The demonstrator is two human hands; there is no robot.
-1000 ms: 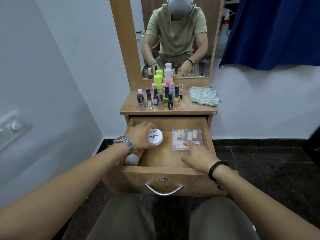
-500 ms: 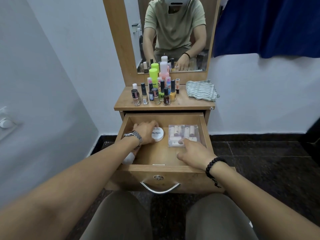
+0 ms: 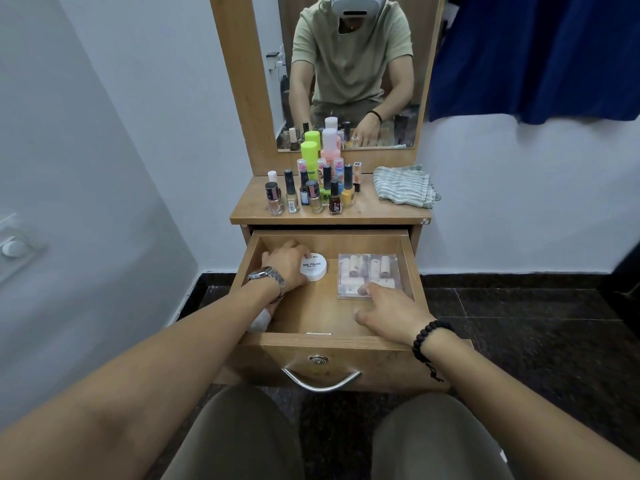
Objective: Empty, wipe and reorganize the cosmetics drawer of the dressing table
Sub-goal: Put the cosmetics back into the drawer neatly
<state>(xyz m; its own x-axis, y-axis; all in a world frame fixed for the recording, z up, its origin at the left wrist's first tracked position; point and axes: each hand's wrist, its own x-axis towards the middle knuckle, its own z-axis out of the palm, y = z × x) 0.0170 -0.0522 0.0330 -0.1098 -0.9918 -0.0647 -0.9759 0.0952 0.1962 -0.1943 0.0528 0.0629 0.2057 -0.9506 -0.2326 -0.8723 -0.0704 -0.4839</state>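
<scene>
Left hand [image 3: 285, 263] grips the white jar [image 3: 313, 268]; right hand [image 3: 388, 311], loose fingers touching the clear box [image 3: 369, 276], should square both against the drawer [image 3: 332, 341] back

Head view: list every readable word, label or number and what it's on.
"NAIL POLISH" on the lid of the round white jar in the drawer, gripped by the left hand.
Smaller lines above and below it on the same lid: too blurred to read.
Labels on the nail polish bottles on the tabletop: too small to read.
Clear box under the right hand: no readable text.
</scene>
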